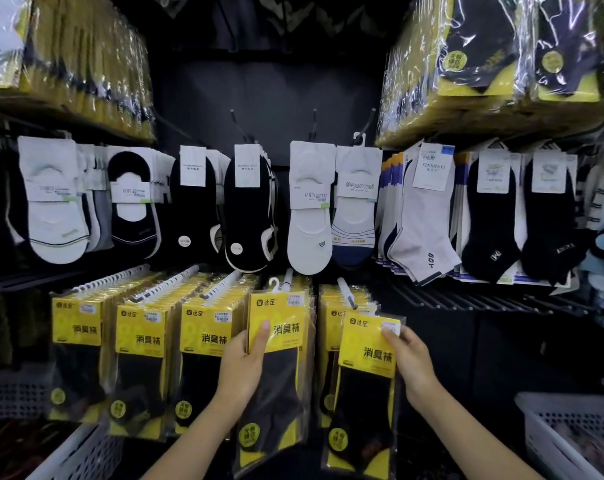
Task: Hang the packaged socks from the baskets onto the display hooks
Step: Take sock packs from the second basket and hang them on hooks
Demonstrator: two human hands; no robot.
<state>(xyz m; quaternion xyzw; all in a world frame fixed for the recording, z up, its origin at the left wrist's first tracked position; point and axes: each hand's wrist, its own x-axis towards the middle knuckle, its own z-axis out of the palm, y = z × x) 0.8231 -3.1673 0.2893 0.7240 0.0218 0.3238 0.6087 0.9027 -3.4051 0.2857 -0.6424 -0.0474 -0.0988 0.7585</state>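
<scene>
Socks in yellow packs: two in hand, both low at centre of the head view. Left hand (245,362) grips the left edge of one pack (276,362), thumb across its yellow card; the pack's white hanger (274,284) sits at the tip of the fourth hook (288,277). Right hand (413,358) pinches the upper right corner of a second pack (366,386), held tilted in front of the fifth hook (346,292); cannot tell whether its hanger is on the hook.

Three full rows of like packs (141,344) hang to the left on the same rail. Above, a row of loose-carded white and black socks (309,209). Bundled yellow stock (501,64) on upper shelves, both sides. White perforated baskets at lower left (86,455) and lower right (567,434).
</scene>
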